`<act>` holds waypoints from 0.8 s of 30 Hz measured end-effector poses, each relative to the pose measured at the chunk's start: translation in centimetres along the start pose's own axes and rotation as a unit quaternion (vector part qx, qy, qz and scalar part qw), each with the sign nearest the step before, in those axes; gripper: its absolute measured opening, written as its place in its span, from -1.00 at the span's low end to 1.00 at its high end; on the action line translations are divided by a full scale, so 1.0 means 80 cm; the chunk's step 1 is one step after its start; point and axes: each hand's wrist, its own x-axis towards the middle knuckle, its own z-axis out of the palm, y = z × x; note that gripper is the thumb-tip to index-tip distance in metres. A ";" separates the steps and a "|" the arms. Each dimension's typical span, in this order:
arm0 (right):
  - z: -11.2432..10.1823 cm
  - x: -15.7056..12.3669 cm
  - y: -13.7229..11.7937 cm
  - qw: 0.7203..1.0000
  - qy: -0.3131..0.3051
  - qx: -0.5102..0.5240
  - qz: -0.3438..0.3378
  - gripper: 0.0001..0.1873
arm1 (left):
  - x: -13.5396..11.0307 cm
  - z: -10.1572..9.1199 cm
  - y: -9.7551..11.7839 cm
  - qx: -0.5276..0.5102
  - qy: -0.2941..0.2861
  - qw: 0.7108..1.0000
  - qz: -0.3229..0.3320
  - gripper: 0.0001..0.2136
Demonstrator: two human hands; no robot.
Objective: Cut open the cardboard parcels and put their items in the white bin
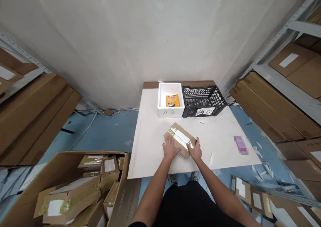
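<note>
A small brown cardboard parcel (181, 136) with clear tape and a white label lies on the white table (150, 143), near its front edge. My left hand (170, 148) rests flat on the parcel's left end, fingers stretched out. My right hand (195, 151) presses against the parcel's right corner, fingers curled round its edge. Both forearms reach in from the bottom of the view.
At the table's back stand a white foam box (170, 111) holding an orange packet (172, 100) and a black plastic crate (203, 101). A blurred pink item (240, 144) lies at right. A big open carton of parcels (75, 187) sits on the floor at left. Shelves with boxes flank both sides.
</note>
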 end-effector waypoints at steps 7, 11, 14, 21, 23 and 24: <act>-0.030 0.113 -0.062 0.995 -0.067 0.043 -0.058 -0.33 | -0.019 -0.018 0.001 0.027 -0.030 0.997 -0.064 -0.26; -0.049 0.109 -0.058 0.991 -0.091 0.093 -0.019 -0.36 | -0.010 -0.028 -0.024 -0.007 0.024 1.000 0.003 -0.35; -0.056 0.083 -0.040 0.988 -0.129 0.085 -0.019 -0.39 | -0.002 -0.015 -0.037 -0.006 0.025 0.999 0.039 -0.31; -0.071 0.060 -0.019 0.986 -0.162 -0.032 -0.020 -0.62 | 0.003 0.012 -0.047 -0.034 0.038 0.997 0.059 -0.15; -0.071 0.066 -0.027 0.983 -0.172 -0.067 -0.022 -0.66 | 0.002 0.016 -0.050 -0.038 0.062 0.995 0.069 -0.12; -0.071 0.069 -0.032 0.980 -0.178 -0.083 -0.019 -0.66 | 0.001 0.017 -0.051 -0.038 0.075 0.994 0.073 -0.13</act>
